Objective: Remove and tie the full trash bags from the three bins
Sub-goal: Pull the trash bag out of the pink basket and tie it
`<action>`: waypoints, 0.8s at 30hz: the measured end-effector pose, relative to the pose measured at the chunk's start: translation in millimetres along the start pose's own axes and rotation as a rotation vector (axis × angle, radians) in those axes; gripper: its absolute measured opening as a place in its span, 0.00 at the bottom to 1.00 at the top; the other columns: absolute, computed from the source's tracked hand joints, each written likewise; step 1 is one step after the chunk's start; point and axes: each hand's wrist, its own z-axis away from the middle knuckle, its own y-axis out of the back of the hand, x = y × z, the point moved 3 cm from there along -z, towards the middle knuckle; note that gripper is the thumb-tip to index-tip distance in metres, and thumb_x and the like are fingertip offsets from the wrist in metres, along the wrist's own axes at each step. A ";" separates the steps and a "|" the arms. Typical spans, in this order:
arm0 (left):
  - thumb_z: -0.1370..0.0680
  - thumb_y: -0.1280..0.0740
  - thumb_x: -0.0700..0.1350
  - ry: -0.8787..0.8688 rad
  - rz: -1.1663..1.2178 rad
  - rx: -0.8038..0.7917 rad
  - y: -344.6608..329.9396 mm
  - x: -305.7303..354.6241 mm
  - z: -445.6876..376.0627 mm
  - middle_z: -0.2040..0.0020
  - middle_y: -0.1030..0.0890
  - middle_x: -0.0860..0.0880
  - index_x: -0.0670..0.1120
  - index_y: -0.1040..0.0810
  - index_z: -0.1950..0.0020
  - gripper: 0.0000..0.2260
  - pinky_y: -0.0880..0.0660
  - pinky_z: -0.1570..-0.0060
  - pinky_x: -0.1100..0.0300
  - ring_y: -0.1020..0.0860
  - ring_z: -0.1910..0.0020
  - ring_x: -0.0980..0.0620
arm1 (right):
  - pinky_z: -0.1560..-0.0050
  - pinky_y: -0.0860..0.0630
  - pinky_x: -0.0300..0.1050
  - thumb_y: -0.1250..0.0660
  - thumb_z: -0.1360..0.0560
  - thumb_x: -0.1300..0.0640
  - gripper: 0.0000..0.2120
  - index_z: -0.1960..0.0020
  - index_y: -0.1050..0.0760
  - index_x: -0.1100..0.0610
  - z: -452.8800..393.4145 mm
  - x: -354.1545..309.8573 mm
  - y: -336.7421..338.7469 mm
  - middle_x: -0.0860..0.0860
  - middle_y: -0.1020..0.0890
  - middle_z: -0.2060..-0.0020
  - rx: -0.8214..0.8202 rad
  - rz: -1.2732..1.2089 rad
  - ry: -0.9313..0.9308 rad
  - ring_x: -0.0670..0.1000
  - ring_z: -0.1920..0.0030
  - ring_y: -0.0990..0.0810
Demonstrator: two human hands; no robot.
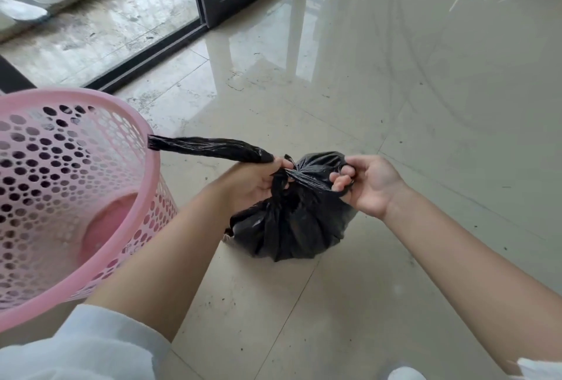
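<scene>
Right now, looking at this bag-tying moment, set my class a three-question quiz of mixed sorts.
1. True or false: the pink bin has a bag in it.
2. The black trash bag rests on: A) the bin rim B) the tiled floor C) a chair
3. Fill in: the twisted black tail is gripped by the ____ hand.

Key:
1. False; its pink bottom shows.
2. B
3. Left: the left hand holds the tail, while the right hand pinches the other end.

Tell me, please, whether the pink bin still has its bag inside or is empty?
Empty: the pink bin shows its bare bottom through the open rim, and the black trash bag sits outside on the floor.
</scene>
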 end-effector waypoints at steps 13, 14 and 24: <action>0.26 0.36 0.29 -0.055 -0.239 0.102 -7.8 -4.4 1.9 0.77 0.23 0.57 0.46 0.28 0.67 0.15 0.33 0.60 0.64 0.27 0.65 0.55 | 0.64 0.28 0.44 0.38 0.26 0.56 0.16 0.68 0.27 0.65 -1.0 -12.6 22.3 0.60 0.24 0.69 0.394 1.608 0.376 0.59 0.65 0.23; 0.27 0.36 0.28 -0.073 -0.295 0.112 -9.2 -3.6 2.7 0.75 0.23 0.54 0.46 0.28 0.68 0.15 0.33 0.61 0.64 0.28 0.65 0.55 | 0.60 0.28 0.45 0.36 0.27 0.55 0.13 0.61 0.25 0.65 0.9 -15.3 19.1 0.61 0.21 0.62 0.451 1.708 0.489 0.60 0.58 0.22; 0.30 0.33 0.28 -0.127 -0.575 0.023 -13.0 -2.8 2.3 0.74 0.26 0.56 0.53 0.26 0.76 0.22 0.33 0.57 0.60 0.28 0.65 0.53 | 0.41 0.48 0.24 0.43 0.29 0.72 0.32 0.27 0.40 0.53 -1.6 -0.6 1.0 0.51 0.36 0.27 -0.308 1.705 0.431 0.48 0.27 0.40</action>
